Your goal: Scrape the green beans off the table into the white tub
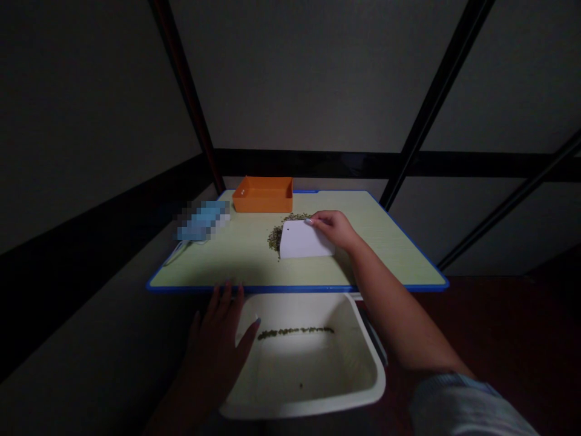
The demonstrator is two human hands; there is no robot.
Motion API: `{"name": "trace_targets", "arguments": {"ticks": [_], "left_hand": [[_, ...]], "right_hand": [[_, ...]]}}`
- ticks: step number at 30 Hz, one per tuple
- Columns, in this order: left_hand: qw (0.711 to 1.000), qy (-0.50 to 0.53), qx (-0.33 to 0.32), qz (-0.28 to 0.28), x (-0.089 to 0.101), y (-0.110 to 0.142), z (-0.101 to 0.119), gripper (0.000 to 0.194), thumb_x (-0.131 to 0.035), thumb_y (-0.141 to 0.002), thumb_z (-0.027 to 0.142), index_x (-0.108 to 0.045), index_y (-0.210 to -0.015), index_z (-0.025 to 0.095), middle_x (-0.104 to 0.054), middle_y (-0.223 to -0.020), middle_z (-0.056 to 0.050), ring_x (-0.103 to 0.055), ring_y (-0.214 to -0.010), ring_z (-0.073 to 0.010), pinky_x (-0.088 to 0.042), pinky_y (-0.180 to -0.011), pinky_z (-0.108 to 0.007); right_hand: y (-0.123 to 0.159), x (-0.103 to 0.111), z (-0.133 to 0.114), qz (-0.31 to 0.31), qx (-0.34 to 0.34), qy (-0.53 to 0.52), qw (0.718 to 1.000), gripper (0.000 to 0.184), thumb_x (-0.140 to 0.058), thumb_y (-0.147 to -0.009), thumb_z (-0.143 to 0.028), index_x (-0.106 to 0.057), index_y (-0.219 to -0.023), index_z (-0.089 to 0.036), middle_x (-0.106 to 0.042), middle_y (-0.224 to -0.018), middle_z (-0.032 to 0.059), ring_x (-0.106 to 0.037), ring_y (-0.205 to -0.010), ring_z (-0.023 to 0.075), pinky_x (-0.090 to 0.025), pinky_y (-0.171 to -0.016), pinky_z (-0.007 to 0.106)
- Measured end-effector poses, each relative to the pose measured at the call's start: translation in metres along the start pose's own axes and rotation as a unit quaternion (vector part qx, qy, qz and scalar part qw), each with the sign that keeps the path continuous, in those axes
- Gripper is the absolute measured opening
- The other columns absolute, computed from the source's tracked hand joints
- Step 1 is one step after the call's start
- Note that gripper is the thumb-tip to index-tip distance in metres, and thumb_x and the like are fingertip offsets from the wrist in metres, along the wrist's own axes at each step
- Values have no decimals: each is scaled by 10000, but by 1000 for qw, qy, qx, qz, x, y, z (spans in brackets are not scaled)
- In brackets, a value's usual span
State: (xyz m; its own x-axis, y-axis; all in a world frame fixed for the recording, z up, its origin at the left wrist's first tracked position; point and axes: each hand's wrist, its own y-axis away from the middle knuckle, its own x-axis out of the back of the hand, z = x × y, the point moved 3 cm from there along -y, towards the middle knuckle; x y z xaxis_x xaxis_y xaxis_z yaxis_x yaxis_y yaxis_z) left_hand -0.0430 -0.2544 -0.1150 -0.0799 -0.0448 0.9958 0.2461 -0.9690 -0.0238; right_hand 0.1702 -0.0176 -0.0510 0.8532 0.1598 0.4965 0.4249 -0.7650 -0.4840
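Observation:
My right hand [333,227] pinches the upper edge of a white flat scraper [305,240] with a small hole in one corner. The scraper rests on the table [385,254], tilted, with small dark green grains [275,238] along its left side and behind it. Below the table's front edge is a white plastic bin [370,387], holding a thin line of the same grains. Over the bin's left rim lies my left hand [215,345], its fingers spread and stretched toward the table edge, the thumb over the bin's inside.
An orange tray [263,203] stands at the back left of the table. At the left edge lies a blurred blue object [204,219] with a white cable. A blue border [295,288] runs around the tabletop. Grey wall panels [304,79] rise behind and to the left.

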Motion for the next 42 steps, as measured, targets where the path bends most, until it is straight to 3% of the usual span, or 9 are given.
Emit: {"name": "trace_targets", "arguments": {"ticks": [19,32,42], "left_hand": [[999,18,-15,30,-2,0,-1,650,-301,-888,520,-298,-1455,203,-241,-1580,-94,-161,-1475,-290,-284,-1136,-580],[998,23,-25,45,-7,-1,-4,665,-279,-894,542,-272,-1465,202,-236,-1582,-102,-163,-1473,-302,-292,-1129,-574],[999,19,-22,25,-7,-1,-4,676,-259,-892,552,-268,-1467,194,-218,-1588,-101,-127,-1481,-296,-283,-1137,-567]], "right_hand": [[0,-3,2,-11,5,-3,1000,290,-574,-782,-396,-702,-756,-136,-702,-729,57,-582,-697,171,-393,-655,265],[0,-6,5,-51,-7,-43,998,353,-609,-762,-485,-695,-749,-143,-683,-725,43,-558,-687,156,-407,-670,279],[1,-8,0,-40,3,-63,997,343,-607,-764,-479,-692,-756,-146,-664,-729,42,-554,-714,155,-402,-688,280]]}}
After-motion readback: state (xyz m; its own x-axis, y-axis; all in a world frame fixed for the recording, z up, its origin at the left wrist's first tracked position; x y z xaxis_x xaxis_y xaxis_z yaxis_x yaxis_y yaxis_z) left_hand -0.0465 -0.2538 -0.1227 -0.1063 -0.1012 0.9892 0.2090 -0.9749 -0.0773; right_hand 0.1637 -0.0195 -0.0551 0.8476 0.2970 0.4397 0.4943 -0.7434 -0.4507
